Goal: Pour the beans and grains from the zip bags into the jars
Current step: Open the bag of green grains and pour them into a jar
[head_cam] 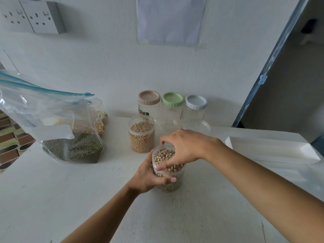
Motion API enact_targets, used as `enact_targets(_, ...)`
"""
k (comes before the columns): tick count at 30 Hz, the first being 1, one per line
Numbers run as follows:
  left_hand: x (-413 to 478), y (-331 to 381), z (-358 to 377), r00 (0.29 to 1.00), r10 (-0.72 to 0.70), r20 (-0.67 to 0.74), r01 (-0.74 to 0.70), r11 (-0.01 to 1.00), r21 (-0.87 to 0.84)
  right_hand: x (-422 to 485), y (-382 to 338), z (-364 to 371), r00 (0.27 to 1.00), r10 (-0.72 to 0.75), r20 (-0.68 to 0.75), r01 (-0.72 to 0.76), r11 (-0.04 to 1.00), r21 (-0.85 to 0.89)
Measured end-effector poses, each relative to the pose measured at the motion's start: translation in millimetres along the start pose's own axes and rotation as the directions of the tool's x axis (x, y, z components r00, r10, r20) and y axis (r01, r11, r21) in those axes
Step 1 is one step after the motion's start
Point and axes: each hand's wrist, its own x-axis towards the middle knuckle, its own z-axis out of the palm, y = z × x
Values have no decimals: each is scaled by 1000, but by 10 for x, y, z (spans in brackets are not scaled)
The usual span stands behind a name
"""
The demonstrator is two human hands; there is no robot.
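I am gripping the bean jar [168,187] with my left hand [150,178], steadying it at 5 o'clock of the soybean jar [141,135]; my right hand [184,146] is clasping its clear lid [175,170], probably tightening.

Left hand [149,178] curled low, right hand [184,148] arched above it.

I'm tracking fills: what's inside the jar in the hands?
Pale beans nearly fill the jar. The right hand covers part of its top, the left hand part of its side, hiding the rest.
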Motion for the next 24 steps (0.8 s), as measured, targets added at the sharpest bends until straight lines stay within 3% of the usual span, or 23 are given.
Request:
enact_targets(6, -31, 100, 7, 1000, 10, 12, -10, 1000, 2, -57, 21, 35, 983, 127, -130, -141, 984, -106)
enact_targets(8, -29, 88, 5, 1000, 27, -13, -26, 999, 21, -68, 86, 39, 994, 60, -96, -62, 998, -15)
enact_targets(10, -18, 46, 3, 999, 49, -17, -48, 998, 34, -80, 106, 30, 991, -133, 13, 129, 976, 174)
enact_targets(12, -6, 8, -7, 998, 60, -19, -59, 997, 51, -101, 93, 66, 971, -234, 51, 216, 948, 234)
enact_targets(19, -4, 16, -36, 998, 56, 12, -56, 998, 38, -177, 62, 186, 973, 48, -225, -77, 989, -122)
enact_targets(21, 7, 6, -36, 998, 53, 16, -53, 998, 41, -179, 97, 209, 965, -17, -260, -6, 996, -87)
enact_targets(24, 19, 24, -27, 999, 44, -5, -44, 999, 15, -157, 127, 205, 975, -217, -55, 224, 959, 172)
